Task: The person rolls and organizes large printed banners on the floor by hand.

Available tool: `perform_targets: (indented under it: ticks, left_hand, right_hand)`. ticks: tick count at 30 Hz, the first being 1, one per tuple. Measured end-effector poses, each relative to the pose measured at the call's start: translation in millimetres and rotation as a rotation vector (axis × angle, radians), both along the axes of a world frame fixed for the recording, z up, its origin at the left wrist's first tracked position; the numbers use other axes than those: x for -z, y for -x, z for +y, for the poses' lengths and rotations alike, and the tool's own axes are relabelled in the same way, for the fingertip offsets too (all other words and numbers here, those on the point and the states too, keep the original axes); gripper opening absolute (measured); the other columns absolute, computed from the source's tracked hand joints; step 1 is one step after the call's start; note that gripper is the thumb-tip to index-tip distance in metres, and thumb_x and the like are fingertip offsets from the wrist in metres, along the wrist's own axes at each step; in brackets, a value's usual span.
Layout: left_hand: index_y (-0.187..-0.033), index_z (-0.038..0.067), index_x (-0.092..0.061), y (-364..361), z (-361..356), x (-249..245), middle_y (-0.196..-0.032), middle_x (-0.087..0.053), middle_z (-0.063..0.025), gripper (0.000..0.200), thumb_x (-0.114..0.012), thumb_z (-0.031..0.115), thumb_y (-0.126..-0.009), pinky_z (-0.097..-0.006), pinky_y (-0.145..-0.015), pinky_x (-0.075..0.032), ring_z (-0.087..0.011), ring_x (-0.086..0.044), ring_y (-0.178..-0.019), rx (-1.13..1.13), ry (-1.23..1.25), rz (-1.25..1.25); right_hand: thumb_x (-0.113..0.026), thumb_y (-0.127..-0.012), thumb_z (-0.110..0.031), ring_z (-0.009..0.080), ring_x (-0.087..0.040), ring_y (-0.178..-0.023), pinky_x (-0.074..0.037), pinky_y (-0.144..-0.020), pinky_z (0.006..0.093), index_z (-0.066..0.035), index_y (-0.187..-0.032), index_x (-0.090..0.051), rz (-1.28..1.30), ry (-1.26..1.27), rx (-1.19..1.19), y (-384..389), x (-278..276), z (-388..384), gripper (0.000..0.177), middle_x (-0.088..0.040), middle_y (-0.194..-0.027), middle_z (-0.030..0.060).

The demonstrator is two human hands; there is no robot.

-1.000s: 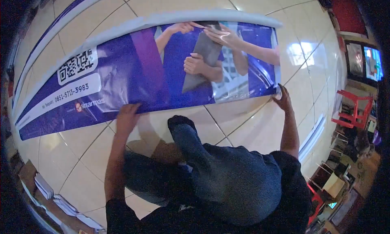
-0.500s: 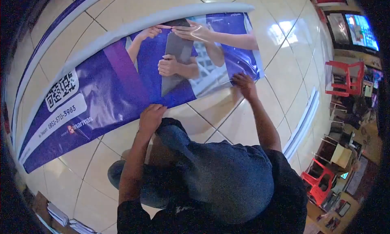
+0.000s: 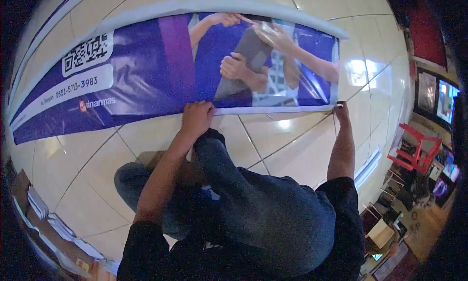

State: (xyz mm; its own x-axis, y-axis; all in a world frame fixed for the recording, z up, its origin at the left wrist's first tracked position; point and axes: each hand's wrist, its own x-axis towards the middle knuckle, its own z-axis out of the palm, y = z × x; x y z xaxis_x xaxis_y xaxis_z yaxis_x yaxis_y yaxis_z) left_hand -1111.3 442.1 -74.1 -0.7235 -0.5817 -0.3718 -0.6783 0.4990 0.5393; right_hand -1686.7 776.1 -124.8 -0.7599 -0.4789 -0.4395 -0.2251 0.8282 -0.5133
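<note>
Banner [image 3: 141,71] on the floor [image 3: 302,154]: fingers of the left hand [image 3: 197,119] pinch its near edge midway, the right hand's [image 3: 341,111] its near-right corner, probably keeping that edge straight.

A glossy purple banner [image 3: 178,69] lies across floor tiles [image 3: 287,159].

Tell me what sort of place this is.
Probably an indoor workspace, perhaps a print or sign shop: a large printed banner lies on the tiled floor, and a lit screen stands at the right.

Left fingers [image 3: 202,106] grip, right fingers [image 3: 340,105] seemingly pinch, the banner's edge [image 3: 278,109].
</note>
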Motion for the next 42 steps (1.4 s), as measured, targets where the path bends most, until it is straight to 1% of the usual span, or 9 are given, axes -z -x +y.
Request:
perform_targets:
  ticks: [2, 4, 7, 9, 15, 18, 20, 33, 42]
  left_hand:
    - [-0.088, 0.010, -0.069, 5.8, -4.4, -0.2, -0.090, -0.068, -0.0132, 0.024, -0.060, 0.033, -0.086, -0.0486, -0.077, -0.046, -0.0336, -0.064, -0.086, -0.108, -0.109, -0.005]
    - [-0.086, 0.010, -0.070, 13.8, -12.1, 0.6, -0.088, -0.068, -0.0139, 0.026, -0.062, 0.034, -0.083, -0.0487, -0.076, -0.048, -0.0342, -0.065, -0.084, -0.126, -0.157, -0.075]
    - [-0.085, 0.010, -0.071, 24.9, -22.0, 4.9, -0.088, -0.069, -0.0150, 0.027, -0.066, 0.036, -0.079, -0.0473, -0.076, -0.050, -0.0342, -0.066, -0.084, -0.148, -0.238, -0.197]
    - [-0.086, 0.010, -0.072, 31.1, -30.7, 13.0, -0.089, -0.069, -0.0156, 0.028, -0.068, 0.036, -0.077, -0.0460, -0.076, -0.051, -0.0337, -0.066, -0.085, -0.143, -0.263, -0.257]
    - [-0.095, 0.008, -0.070, 28.6, -33.7, 7.5, -0.089, -0.068, -0.0177, 0.031, -0.068, 0.033, -0.077, -0.0460, -0.075, -0.052, -0.0335, -0.067, -0.083, -0.077, -0.257, -0.257]
    - [-0.101, 0.006, -0.066, 2.4, -15.5, -6.5, -0.086, -0.066, -0.0162, 0.029, -0.066, 0.026, -0.080, -0.0456, -0.077, -0.050, -0.0329, -0.064, -0.083, -0.228, -0.263, 0.131]
    - [-0.096, 0.003, -0.062, -20.1, 1.4, 8.8, -0.086, -0.065, -0.0126, 0.022, -0.061, 0.020, -0.082, -0.0462, -0.077, -0.047, -0.0324, -0.061, -0.082, -0.065, 0.240, 0.486]
    - [-0.097, 0.008, -0.065, -5.5, -25.2, 5.9, -0.089, -0.065, -0.0132, 0.026, -0.061, 0.028, -0.082, -0.0452, -0.074, -0.049, -0.0358, -0.062, -0.080, -0.114, -0.240, -0.023]
    - [-0.112, 0.009, -0.062, -49.9, 10.5, 18.5, -0.119, -0.054, -0.0106, 0.036, -0.061, 0.022, -0.079, -0.0433, -0.093, -0.043, -0.0288, -0.049, -0.111, 0.157, 0.591, 0.413]
  right_hand:
    - [-0.065, -0.078, -0.005, 0.0229, -0.060, -0.085, -0.050, -0.077, 0.0362, -0.001, -0.111, -0.053, 0.031, -0.032, 0.026, -24.5, -2.3, -14.2, 0.035, -0.064, -0.088, 0.0112]
    - [-0.067, -0.078, -0.012, 0.0310, -0.056, -0.097, -0.046, -0.084, 0.0412, -0.002, -0.109, -0.053, 0.828, -0.218, -0.180, -85.8, -43.7, -65.9, 0.036, -0.058, -0.098, 0.0144]
    - [-0.063, -0.077, -0.011, 0.0412, -0.045, -0.121, -0.033, -0.105, 0.0451, 0.000, -0.124, -0.051, 0.554, 0.352, -0.631, -143.5, -37.1, -88.3, 0.050, -0.052, -0.126, 0.0212]
    - [-0.074, -0.068, -0.014, 0.0375, -0.040, -0.128, -0.029, -0.109, 0.0466, -0.008, -0.134, -0.046, 0.419, 0.283, -0.887, -222.0, -58.5, -112.6, 0.071, -0.046, -0.136, 0.0187]
    - [-0.060, -0.075, -0.002, 0.0351, -0.058, -0.101, -0.047, -0.089, 0.0443, -0.006, -0.099, -0.064, 0.430, 0.304, -1.011, -251.8, -53.1, -127.0, 0.025, -0.064, -0.103, 0.0166]
    - [-0.060, -0.073, -0.001, 0.0358, -0.058, -0.098, -0.047, -0.088, 0.0450, -0.004, -0.097, -0.063, 0.418, 0.184, -0.976, -228.1, -51.3, -118.0, 0.024, -0.063, -0.099, 0.0174]
    - [-0.061, -0.073, -0.002, 0.0371, -0.058, -0.096, -0.047, -0.087, 0.0450, -0.004, -0.100, -0.062, 0.463, 0.183, -1.021, -222.8, -55.5, -116.9, 0.027, -0.063, -0.097, 0.0171]
    - [-0.067, -0.076, -0.004, 0.0308, -0.063, -0.093, -0.053, -0.080, 0.0385, -0.006, -0.099, -0.064, 0.591, 0.227, -0.915, -204.9, -51.6, -82.6, 0.022, -0.066, -0.099, 0.0119]
    - [-0.058, -0.081, -0.011, 0.0348, -0.057, -0.084, -0.044, -0.074, 0.0484, -0.002, -0.080, -0.055, 0.478, -0.005, -0.977, -168.5, -55.6, -132.1, 0.009, -0.059, -0.083, 0.0158]
